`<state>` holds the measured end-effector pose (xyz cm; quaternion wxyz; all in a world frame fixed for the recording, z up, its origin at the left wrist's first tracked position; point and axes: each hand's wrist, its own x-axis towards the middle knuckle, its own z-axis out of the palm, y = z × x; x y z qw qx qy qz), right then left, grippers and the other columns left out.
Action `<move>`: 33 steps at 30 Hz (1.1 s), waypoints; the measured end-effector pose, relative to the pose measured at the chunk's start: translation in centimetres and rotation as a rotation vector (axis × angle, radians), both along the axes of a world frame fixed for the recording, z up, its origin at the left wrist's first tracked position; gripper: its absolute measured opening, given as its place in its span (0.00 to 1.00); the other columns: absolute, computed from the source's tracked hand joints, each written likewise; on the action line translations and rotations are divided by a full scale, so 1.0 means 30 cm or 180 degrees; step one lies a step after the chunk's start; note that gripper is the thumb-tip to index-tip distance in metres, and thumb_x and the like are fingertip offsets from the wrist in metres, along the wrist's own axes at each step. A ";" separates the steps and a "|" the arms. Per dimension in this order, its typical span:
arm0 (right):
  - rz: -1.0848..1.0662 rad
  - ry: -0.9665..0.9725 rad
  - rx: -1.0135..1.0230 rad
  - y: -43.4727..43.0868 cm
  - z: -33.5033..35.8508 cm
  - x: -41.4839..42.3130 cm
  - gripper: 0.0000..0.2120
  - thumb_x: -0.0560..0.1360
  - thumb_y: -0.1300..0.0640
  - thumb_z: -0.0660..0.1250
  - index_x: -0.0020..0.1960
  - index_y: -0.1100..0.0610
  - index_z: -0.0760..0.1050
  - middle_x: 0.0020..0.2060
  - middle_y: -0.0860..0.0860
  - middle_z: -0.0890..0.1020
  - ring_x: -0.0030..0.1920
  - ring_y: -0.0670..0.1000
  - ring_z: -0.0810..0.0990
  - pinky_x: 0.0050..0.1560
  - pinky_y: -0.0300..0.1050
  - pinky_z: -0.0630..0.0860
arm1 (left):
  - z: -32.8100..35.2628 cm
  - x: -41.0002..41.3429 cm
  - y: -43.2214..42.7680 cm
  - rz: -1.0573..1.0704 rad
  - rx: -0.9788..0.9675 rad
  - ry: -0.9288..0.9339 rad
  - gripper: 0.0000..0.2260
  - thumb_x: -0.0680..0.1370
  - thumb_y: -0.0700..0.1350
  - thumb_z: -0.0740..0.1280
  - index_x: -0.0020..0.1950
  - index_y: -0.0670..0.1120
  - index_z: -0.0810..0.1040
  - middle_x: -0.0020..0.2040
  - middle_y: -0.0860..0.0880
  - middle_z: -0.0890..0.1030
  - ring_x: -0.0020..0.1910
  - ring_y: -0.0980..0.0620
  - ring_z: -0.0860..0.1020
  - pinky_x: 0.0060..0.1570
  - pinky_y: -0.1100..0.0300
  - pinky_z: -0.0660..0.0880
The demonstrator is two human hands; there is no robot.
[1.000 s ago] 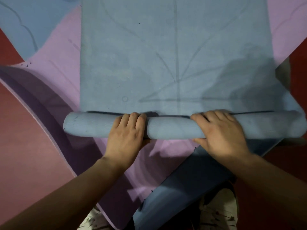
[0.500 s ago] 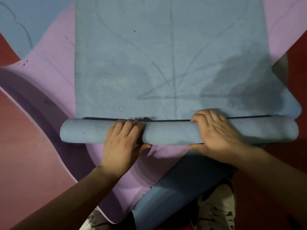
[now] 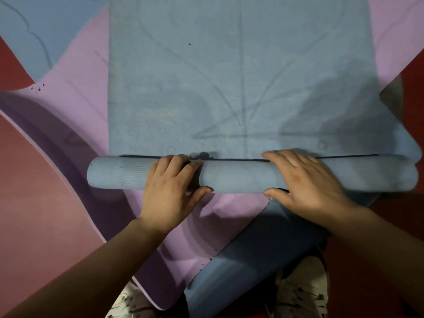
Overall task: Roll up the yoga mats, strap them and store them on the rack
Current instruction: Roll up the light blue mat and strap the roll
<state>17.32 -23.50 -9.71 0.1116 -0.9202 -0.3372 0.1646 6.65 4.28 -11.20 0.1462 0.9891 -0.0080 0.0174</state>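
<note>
A blue yoga mat (image 3: pixel 229 76) lies flat ahead of me, its near end wound into a roll (image 3: pixel 236 176) that runs left to right. My left hand (image 3: pixel 171 188) grips the roll left of centre, fingers curled over the top and thumb under the near side. My right hand (image 3: pixel 305 182) presses on the roll right of centre, fingers stretched over its top to the seam, thumb against the near side. Both wrap the roll.
A pink mat (image 3: pixel 78 106) lies under the blue one, its purple underside (image 3: pixel 75 157) curling at the left. Another blue mat (image 3: pixel 247 260) runs diagonally beneath near my feet. My white shoes (image 3: pixel 300 294) stand at the bottom. Red floor (image 3: pixel 29 214) borders left and right.
The roll has grown thicker as both hands turned it forward over the flat mat. My right hand's fingers have stretched further over the top.
</note>
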 end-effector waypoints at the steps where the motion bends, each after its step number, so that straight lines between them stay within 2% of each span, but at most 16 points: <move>1: -0.0043 0.0019 -0.0001 0.003 0.001 0.000 0.35 0.66 0.44 0.76 0.68 0.54 0.70 0.57 0.51 0.79 0.55 0.56 0.79 0.54 0.49 0.73 | 0.006 0.005 0.001 -0.0004 0.0061 0.0001 0.26 0.76 0.64 0.66 0.61 0.44 0.80 0.53 0.46 0.79 0.51 0.43 0.75 0.54 0.48 0.71; 4: -0.0060 0.0003 0.0049 0.008 -0.001 0.008 0.31 0.65 0.46 0.77 0.63 0.53 0.71 0.54 0.51 0.79 0.52 0.57 0.80 0.53 0.47 0.68 | 0.013 0.015 0.003 0.0015 0.0183 -0.0073 0.25 0.76 0.64 0.66 0.58 0.43 0.80 0.49 0.46 0.79 0.46 0.44 0.75 0.54 0.48 0.71; 8: 0.0005 -0.0168 0.0101 0.005 -0.015 0.017 0.26 0.68 0.47 0.75 0.64 0.54 0.74 0.57 0.53 0.77 0.63 0.58 0.75 0.61 0.47 0.64 | 0.007 0.029 -0.001 0.0135 0.0273 -0.0021 0.21 0.77 0.62 0.67 0.54 0.44 0.80 0.50 0.46 0.79 0.48 0.42 0.77 0.62 0.43 0.70; 11: -0.0215 -0.0286 0.0186 0.005 -0.017 0.012 0.26 0.69 0.47 0.75 0.65 0.53 0.76 0.55 0.52 0.75 0.57 0.54 0.70 0.56 0.48 0.67 | 0.008 0.036 -0.004 0.0147 0.0207 0.0016 0.24 0.76 0.63 0.67 0.57 0.43 0.79 0.58 0.42 0.77 0.57 0.40 0.76 0.62 0.43 0.70; 14: -0.0183 -0.0485 0.0281 0.010 -0.024 0.015 0.26 0.72 0.48 0.73 0.67 0.53 0.75 0.52 0.51 0.77 0.53 0.54 0.70 0.53 0.51 0.70 | 0.009 0.040 -0.013 0.0009 0.0361 0.0125 0.30 0.71 0.65 0.72 0.60 0.41 0.78 0.57 0.42 0.76 0.56 0.40 0.74 0.59 0.45 0.70; 16: -0.0139 -0.0573 0.0287 0.017 -0.024 0.028 0.29 0.72 0.46 0.68 0.71 0.53 0.72 0.51 0.51 0.78 0.52 0.54 0.71 0.51 0.52 0.72 | 0.010 0.053 -0.017 0.0001 0.0519 0.0183 0.32 0.69 0.61 0.75 0.63 0.41 0.77 0.56 0.43 0.78 0.56 0.41 0.76 0.64 0.44 0.70; 18: -0.0218 -0.0576 0.0298 0.024 -0.021 0.045 0.29 0.74 0.46 0.67 0.73 0.54 0.69 0.49 0.52 0.79 0.50 0.55 0.73 0.52 0.50 0.70 | 0.016 0.073 -0.015 0.0050 0.0535 0.0198 0.32 0.70 0.59 0.75 0.66 0.41 0.75 0.57 0.43 0.79 0.59 0.41 0.77 0.69 0.44 0.68; 20: -0.0347 -0.0488 0.0334 0.031 -0.021 0.057 0.28 0.73 0.46 0.69 0.71 0.56 0.71 0.49 0.53 0.81 0.50 0.58 0.78 0.57 0.51 0.69 | 0.020 0.084 -0.010 0.0028 0.0480 0.0183 0.29 0.70 0.58 0.76 0.64 0.42 0.76 0.57 0.44 0.80 0.59 0.41 0.78 0.70 0.42 0.67; 22: -0.0377 -0.0530 0.0385 0.035 -0.026 0.059 0.22 0.74 0.47 0.70 0.64 0.56 0.76 0.50 0.54 0.82 0.53 0.59 0.79 0.63 0.53 0.68 | 0.022 0.082 -0.010 0.0026 0.0416 0.0216 0.27 0.70 0.57 0.76 0.62 0.43 0.76 0.58 0.45 0.80 0.62 0.41 0.76 0.70 0.40 0.65; 24: -0.0428 -0.0671 0.0371 0.042 -0.026 0.053 0.18 0.73 0.47 0.68 0.59 0.55 0.80 0.51 0.53 0.81 0.57 0.59 0.77 0.60 0.53 0.69 | 0.024 0.081 -0.013 0.0097 0.0380 0.0280 0.26 0.70 0.56 0.75 0.62 0.44 0.76 0.62 0.45 0.78 0.67 0.40 0.73 0.71 0.38 0.63; 26: -0.0527 -0.0788 0.0355 0.048 -0.016 0.041 0.18 0.73 0.47 0.66 0.59 0.54 0.81 0.52 0.53 0.80 0.56 0.58 0.75 0.54 0.52 0.70 | 0.029 0.084 -0.014 0.0137 0.0445 0.0275 0.25 0.71 0.57 0.74 0.61 0.43 0.77 0.63 0.43 0.77 0.67 0.38 0.72 0.70 0.37 0.63; 29: -0.0431 -0.0651 0.0148 0.054 0.007 0.024 0.27 0.72 0.42 0.67 0.66 0.56 0.76 0.56 0.53 0.78 0.57 0.58 0.74 0.58 0.52 0.70 | 0.033 0.097 -0.009 0.0078 0.0549 0.0213 0.25 0.72 0.57 0.74 0.62 0.43 0.77 0.59 0.45 0.79 0.61 0.41 0.75 0.69 0.37 0.64; 31: -0.0261 -0.0507 -0.0254 0.059 0.012 0.017 0.42 0.64 0.39 0.74 0.71 0.58 0.70 0.62 0.55 0.75 0.63 0.59 0.72 0.66 0.54 0.67 | 0.031 0.103 -0.005 0.0061 0.0534 0.0287 0.27 0.73 0.59 0.71 0.66 0.43 0.76 0.60 0.45 0.79 0.63 0.41 0.75 0.71 0.38 0.62; 33: -0.0174 -0.0435 -0.0582 0.073 0.004 0.022 0.52 0.56 0.39 0.79 0.73 0.60 0.66 0.65 0.58 0.73 0.66 0.61 0.70 0.71 0.57 0.64 | 0.030 0.111 -0.005 0.0002 0.0576 0.0473 0.34 0.70 0.62 0.72 0.69 0.43 0.73 0.63 0.45 0.77 0.66 0.40 0.73 0.71 0.37 0.61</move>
